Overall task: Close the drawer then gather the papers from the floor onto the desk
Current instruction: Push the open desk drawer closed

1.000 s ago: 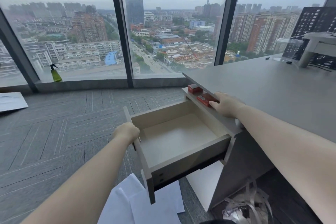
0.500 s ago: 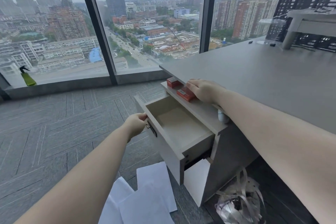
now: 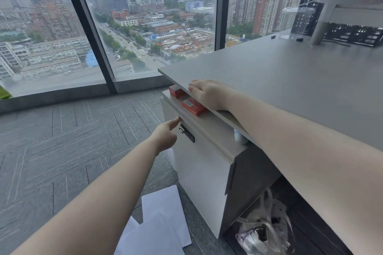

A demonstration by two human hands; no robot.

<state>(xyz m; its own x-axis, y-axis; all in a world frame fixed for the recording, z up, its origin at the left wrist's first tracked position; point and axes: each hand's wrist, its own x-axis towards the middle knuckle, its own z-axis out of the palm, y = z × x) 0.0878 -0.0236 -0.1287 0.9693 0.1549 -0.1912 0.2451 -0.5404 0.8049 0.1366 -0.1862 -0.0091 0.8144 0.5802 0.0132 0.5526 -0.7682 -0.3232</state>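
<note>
The white drawer [image 3: 199,163] of the cabinet under the grey desk [image 3: 290,80] sits flush, pushed in. My left hand [image 3: 165,136] touches the top edge of the drawer front with its fingertips, beside the black combination lock [image 3: 186,134]; it holds nothing. My right hand [image 3: 207,93] lies flat, palm down, on the desk's near edge. Several white papers [image 3: 161,219] lie overlapping on the grey carpet below the cabinet.
Two red boxes [image 3: 192,105] lie on the cabinet top under the desk edge. A plastic bag [image 3: 263,232] lies under the desk. A monitor stand [image 3: 323,25] and clear cup [image 3: 294,25] stand at the desk's far right. Floor-to-ceiling windows lie ahead.
My left hand has pushed the drawer from wide open to fully in. My right hand has shifted from the red box up onto the desk edge. The view has moved closer.
</note>
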